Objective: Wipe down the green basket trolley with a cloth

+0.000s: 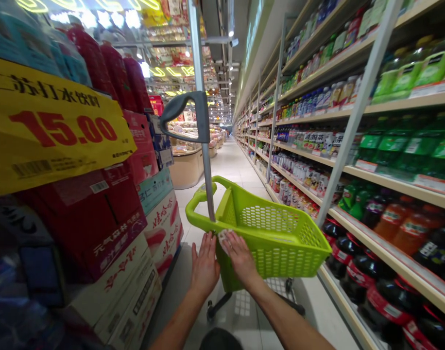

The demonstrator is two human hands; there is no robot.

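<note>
A lime-green shopping trolley [281, 262] with a perforated basket stands in front of me, turned sideways in the aisle. My right hand [240, 257] presses a crumpled white cloth or tissue [224, 236] against the upper side of the basket, near its handle end. Just left of it, my left hand [205, 265] is open, fingers stretched out and close together at the trolley's edge. Whether those fingertips touch the plastic I cannot tell. A metal pole [200, 53] with a grey loop handle [204, 116] rises from the trolley's handle end.
Stacked drink cartons [120, 272] line the left, with a yellow price sign [55, 126] above them. Shelves of bottles [383, 189] run along the right, close to the basket's end. A tiled floor [230, 158] stretches ahead, past a rounded display counter [188, 167].
</note>
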